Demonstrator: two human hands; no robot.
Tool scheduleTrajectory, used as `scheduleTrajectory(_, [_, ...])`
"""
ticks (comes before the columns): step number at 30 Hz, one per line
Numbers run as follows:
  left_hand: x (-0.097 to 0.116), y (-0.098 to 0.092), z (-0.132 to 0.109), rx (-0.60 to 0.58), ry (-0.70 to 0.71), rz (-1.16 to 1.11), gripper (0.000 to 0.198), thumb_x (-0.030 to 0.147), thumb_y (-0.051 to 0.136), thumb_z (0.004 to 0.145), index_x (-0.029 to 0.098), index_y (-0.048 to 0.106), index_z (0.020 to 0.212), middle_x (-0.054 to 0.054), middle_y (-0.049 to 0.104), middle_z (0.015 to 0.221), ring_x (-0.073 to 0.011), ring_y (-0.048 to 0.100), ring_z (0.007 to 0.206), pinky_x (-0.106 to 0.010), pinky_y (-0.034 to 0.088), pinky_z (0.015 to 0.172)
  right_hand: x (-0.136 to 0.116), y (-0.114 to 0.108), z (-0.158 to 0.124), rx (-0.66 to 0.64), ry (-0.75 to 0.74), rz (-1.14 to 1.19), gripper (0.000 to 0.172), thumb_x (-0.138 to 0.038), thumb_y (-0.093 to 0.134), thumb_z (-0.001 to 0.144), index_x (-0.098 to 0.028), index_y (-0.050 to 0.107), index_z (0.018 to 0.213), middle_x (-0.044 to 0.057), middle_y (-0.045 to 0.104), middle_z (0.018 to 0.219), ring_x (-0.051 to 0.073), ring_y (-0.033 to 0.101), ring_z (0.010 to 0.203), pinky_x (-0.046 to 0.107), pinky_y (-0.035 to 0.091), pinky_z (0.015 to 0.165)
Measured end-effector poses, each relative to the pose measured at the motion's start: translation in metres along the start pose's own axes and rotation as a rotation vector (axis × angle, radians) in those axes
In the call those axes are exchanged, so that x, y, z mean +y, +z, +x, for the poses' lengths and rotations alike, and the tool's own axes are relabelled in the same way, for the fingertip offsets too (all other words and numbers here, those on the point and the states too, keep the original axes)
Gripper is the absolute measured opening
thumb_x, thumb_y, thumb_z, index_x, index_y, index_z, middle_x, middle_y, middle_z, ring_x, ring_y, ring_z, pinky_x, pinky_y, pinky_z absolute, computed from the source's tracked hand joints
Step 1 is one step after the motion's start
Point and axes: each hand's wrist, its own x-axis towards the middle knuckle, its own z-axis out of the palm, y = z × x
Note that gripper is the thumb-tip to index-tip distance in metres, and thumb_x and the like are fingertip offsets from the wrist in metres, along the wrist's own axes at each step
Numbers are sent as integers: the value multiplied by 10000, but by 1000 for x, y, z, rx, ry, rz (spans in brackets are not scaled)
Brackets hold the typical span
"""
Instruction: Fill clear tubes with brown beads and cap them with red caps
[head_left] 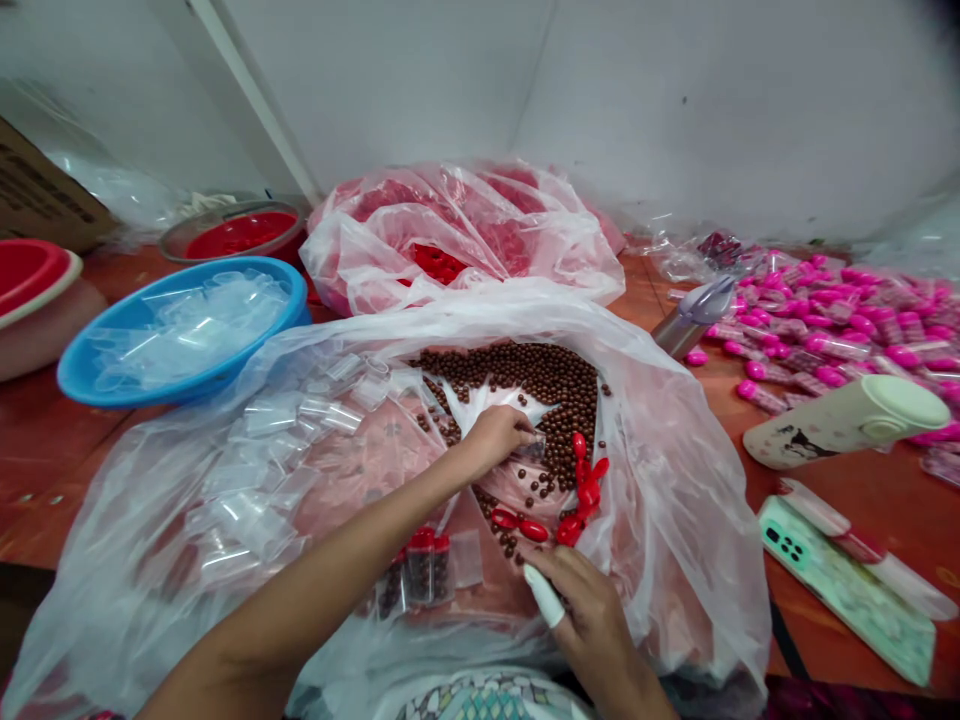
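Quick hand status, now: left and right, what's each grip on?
Left hand: shut on a small clear tube, down among the brown beads.
Right hand: open, nothing visible in it, beside the red caps.

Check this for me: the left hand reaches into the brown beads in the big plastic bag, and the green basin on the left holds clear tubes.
One detail is wrong: the basin is blue, not green, as the head view shows. The rest stands: the left hand reaches into the brown beads in the big plastic bag, and the basin on the left holds clear tubes.
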Motion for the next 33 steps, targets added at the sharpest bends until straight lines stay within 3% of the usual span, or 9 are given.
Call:
scheduleTrajectory(7, [2, 26, 8, -2, 3, -207, 237, 266, 624, 713, 165, 725, 903, -32, 716, 826, -154, 603, 720, -230, 419, 658, -2, -11, 1, 45, 32, 31, 397, -91, 432, 846, -228, 555, 1197, 61, 649, 912, 171, 603, 817, 275, 496, 683])
scheduleTrajectory(15, [-5, 27, 12, -90, -34, -430, 272, 255, 641, 674, 133, 721, 904, -28, 695, 738, -138, 589, 616, -237, 447, 592, 4, -9, -1, 74, 42, 49, 429, -77, 456, 836, -269, 540, 1210, 39, 654, 964, 162, 604, 862, 265, 491, 724])
scheduleTrajectory(23, [-1, 44, 23, -174, -44, -595, 340, 285, 680, 617, 126, 717, 914, -36, 692, 752, -122, 552, 565, -228, 425, 548, 6, -8, -3, 51, 64, 58, 443, -101, 430, 849, -292, 520, 1237, 45, 652, 969, 181, 604, 861, 289, 495, 717])
scheduleTrajectory(33, [-5, 32, 1, -221, -25, -783, 401, 314, 693, 642, 123, 693, 995, -54, 701, 849, -120, 577, 643, -239, 442, 629, 11, -16, -7, 90, 95, 0, 431, -84, 416, 848, -284, 511, 1218, 39, 626, 967, 173, 580, 863, 303, 472, 729])
